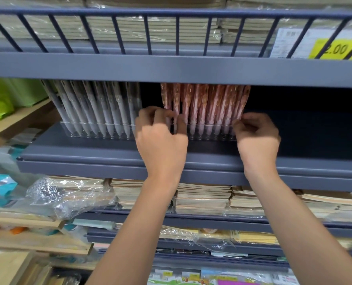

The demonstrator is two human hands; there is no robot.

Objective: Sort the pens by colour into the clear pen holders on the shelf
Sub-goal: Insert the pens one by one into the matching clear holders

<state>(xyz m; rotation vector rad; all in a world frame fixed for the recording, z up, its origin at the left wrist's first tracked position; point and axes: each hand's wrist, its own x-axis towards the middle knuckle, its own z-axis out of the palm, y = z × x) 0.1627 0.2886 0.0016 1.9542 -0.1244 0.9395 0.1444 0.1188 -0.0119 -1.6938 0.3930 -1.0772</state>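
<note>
Blue-grey metal shelving filled the view, and the middle shelf (88,157) carried two clear plastic pen holders side by side. In the left clear holder (97,131) stood a leaning row of pale grey-white pens (101,103). In the right clear holder (210,135) stood a tight row of pink pens (208,103), tips down, tops reaching up under the shelf above.

Both bare arms reached up from the near edge. At the left end of the pink row, the left hand (160,140) had its fingers (164,115) curled and its thumb drawn in, pinching one of the first pink pens just above the holder's rim. At the right end of that row, the right hand (257,138) had its fingers (241,124) bent tight together, the tips touching the outermost pens; whether they gripped a pen or the holder's end could not be told.

Above, behind a railing, lay wrapped stacks of cream notebooks (150,29) and a yellow price label (335,49). Below lay more stacked notebooks (202,198) and crumpled clear film (68,194).
</note>
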